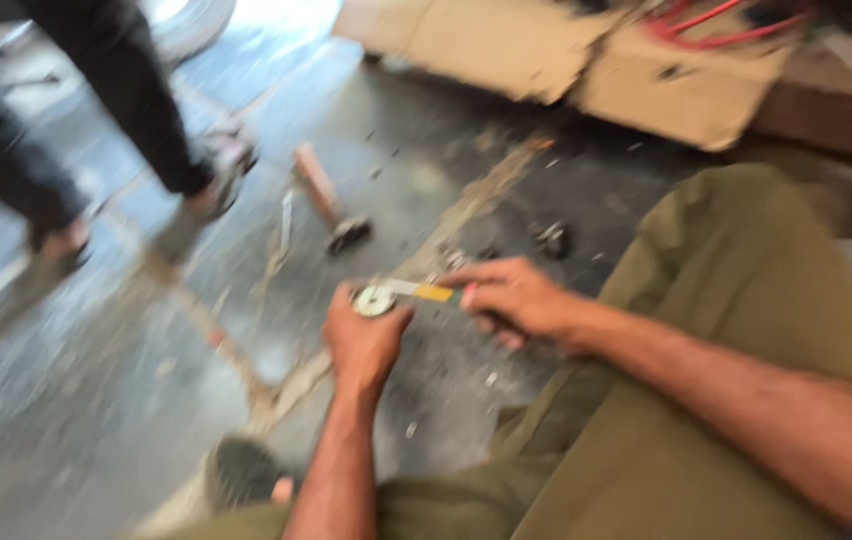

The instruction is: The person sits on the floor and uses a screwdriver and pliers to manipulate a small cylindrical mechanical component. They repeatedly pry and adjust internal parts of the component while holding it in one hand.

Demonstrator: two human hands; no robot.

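The picture is blurred by motion. My left hand [363,340] pinches a small round metal part [376,300], like a disc or washer, over the floor. My right hand [516,298] grips a slim tool with a yellow band [424,291] whose tip meets the round part. Both hands are held close together in front of my olive-green trouser leg [736,300]. How the tool engages the part is too blurred to tell.
A hammer with a wooden handle [326,200] lies on the grey concrete floor beyond my hands. Small dark metal bits [551,238] lie nearby. Another person's legs in dark trousers [116,110] stand at the upper left. Cardboard sheets [586,60] and red cable [716,25] lie at the top.
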